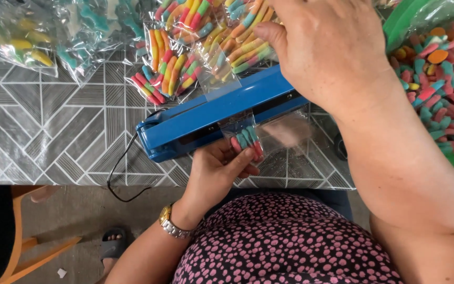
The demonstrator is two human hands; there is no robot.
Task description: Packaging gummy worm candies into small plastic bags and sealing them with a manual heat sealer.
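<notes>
Head view: left hand (217,169) pinches a small candy bag (247,139) against the blue sealer (211,113), bag above its fingers. Right hand (328,50) presses flat atop the sealer

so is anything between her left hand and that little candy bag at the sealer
Nothing visible: the left hand already touches the small candy bag, whose top lies under the blue sealer's bar. The right hand rests on that bar.
</notes>
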